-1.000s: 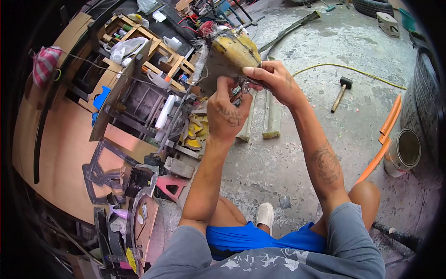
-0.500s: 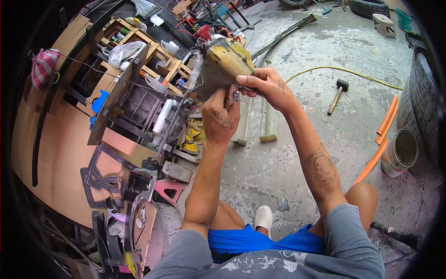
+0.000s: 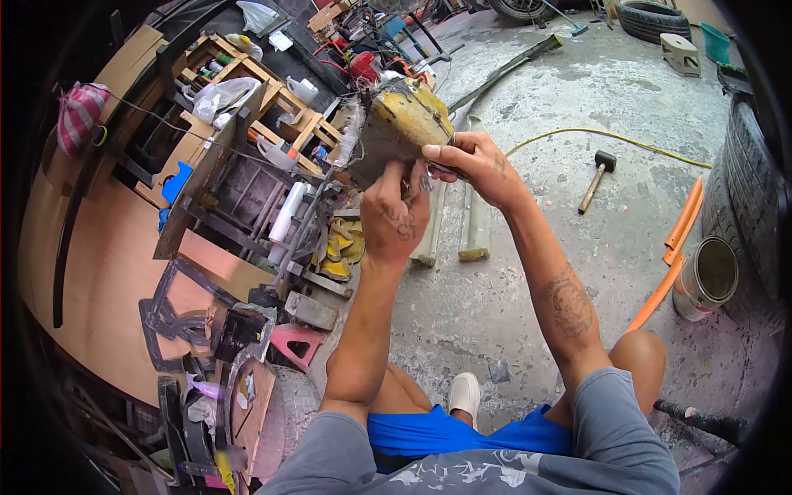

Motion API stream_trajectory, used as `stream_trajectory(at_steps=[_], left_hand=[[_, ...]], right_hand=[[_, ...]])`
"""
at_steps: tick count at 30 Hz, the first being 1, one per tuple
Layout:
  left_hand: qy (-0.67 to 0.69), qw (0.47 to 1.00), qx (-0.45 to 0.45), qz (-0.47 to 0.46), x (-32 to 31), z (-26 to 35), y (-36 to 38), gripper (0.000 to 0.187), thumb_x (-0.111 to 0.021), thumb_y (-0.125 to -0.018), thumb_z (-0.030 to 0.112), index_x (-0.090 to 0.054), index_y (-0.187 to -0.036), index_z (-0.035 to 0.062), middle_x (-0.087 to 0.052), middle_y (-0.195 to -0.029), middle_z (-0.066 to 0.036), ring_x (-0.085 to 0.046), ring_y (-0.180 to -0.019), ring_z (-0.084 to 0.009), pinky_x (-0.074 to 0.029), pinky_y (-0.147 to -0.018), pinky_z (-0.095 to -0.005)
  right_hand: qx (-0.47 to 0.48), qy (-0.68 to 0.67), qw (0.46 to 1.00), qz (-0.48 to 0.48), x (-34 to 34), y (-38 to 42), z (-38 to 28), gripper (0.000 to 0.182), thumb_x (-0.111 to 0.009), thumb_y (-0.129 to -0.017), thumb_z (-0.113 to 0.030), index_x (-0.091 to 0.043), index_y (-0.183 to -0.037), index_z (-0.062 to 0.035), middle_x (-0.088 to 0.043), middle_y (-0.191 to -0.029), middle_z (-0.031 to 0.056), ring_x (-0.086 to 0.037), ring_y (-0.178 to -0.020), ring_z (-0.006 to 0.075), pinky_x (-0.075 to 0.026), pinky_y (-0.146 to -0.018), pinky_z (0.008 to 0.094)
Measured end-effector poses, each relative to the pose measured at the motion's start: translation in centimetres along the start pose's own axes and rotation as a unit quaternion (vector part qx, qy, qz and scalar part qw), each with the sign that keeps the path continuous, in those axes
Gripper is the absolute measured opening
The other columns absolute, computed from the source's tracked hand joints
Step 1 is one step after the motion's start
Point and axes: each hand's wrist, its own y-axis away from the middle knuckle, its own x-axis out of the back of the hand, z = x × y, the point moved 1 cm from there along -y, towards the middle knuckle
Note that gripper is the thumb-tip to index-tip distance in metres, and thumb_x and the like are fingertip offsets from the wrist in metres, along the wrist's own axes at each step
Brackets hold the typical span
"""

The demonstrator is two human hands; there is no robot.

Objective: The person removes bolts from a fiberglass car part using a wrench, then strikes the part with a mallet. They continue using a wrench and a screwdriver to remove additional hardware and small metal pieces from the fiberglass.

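Now raised at chest height over the floor (image 3: 528, 272): yellow worn part (image 3: 402, 124), clasped by left hand (image 3: 394, 216) from below, right hand (image 3: 470, 165) pinching its edge, probably for steadiness.

A rough grey concrete floor (image 3: 528, 272) fills the scene in daylight. A mallet (image 3: 593, 181) lies on it, with a yellow cord (image 3: 615, 134) curving just beyond the mallet. Right of the mallet stand a tin can (image 3: 706, 278), orange strips (image 3: 678, 239) and a large tyre (image 3: 755, 190). Well left of the mallet are wooden crates (image 3: 272, 103) of bottles, a plywood sheet (image 3: 107, 272) and a pink cloth bag (image 3: 78, 111).
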Motion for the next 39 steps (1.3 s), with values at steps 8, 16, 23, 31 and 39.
stream_trajectory(at_steps=[8,16,23,31,39], left_hand=[[-0.027,0.999,-0.018,0.006,-0.6,-0.4,0.4,0.017,-0.054,-0.094,0.013,-0.054,-0.086,-0.002,-0.055,-0.061,-0.019,-0.057,-0.052,-0.0353,-0.042,-0.049,-0.0386],[-0.031,0.999,0.037,-0.007,-0.1,-0.6,0.6,0.018,-0.058,-0.093,0.012,-0.056,-0.081,-0.0018,-0.062,-0.068,-0.022,-0.062,-0.06,-0.0403,-0.045,-0.05,-0.044],[-0.013,1.0,0.009,-0.006,-0.1,-0.6,0.1,0.018,-0.055,-0.093,0.009,-0.056,-0.081,-0.0028,-0.059,-0.066,-0.023,-0.061,-0.057,-0.0352,-0.043,-0.049,-0.0411],[0.028,0.999,-0.02,-0.005,-0.4,-0.9,0.9,0.015,-0.057,-0.092,0.01,-0.056,-0.084,-0.0027,-0.061,-0.064,-0.017,-0.06,-0.052,-0.0283,-0.042,-0.05,-0.038],[-0.036,0.999,-0.036,-0.005,-0.9,-0.4,0.3,0.011,-0.057,-0.091,0.006,-0.051,-0.083,-0.0014,-0.055,-0.064,-0.02,-0.054,-0.054,-0.0363,-0.041,-0.049,-0.0392]], right_hand=[[-0.025,0.023,0.999,0.008,0.0,0.4,-1.1,0.041,-0.073,-0.081,-0.042,-0.066,-0.074,-0.0025,-0.057,-0.065,-0.0016,-0.048,-0.06,0.0053,-0.035,-0.054,0.0224],[-0.01,-0.01,1.0,-0.002,0.1,0.1,-0.5,0.039,-0.072,-0.081,-0.04,-0.065,-0.072,-0.0037,-0.056,-0.065,-0.0017,-0.048,-0.06,0.0044,-0.034,-0.054,0.0221],[-0.002,-0.016,1.0,-0.009,0.1,-0.1,0.2,0.04,-0.072,-0.082,-0.041,-0.065,-0.073,-0.0031,-0.056,-0.064,-0.0013,-0.048,-0.059,0.0045,-0.034,-0.054,0.022],[-0.008,-0.008,1.0,0.005,0.2,0.0,-0.1,0.04,-0.072,-0.081,-0.041,-0.065,-0.073,-0.0023,-0.056,-0.065,-0.0009,-0.048,-0.059,0.005,-0.035,-0.054,0.0219],[-0.006,0.005,1.0,0.025,0.5,0.5,-1.6,0.04,-0.071,-0.082,-0.041,-0.065,-0.074,-0.0021,-0.057,-0.065,-0.0006,-0.049,-0.059,0.005,-0.037,-0.055,0.0214]])
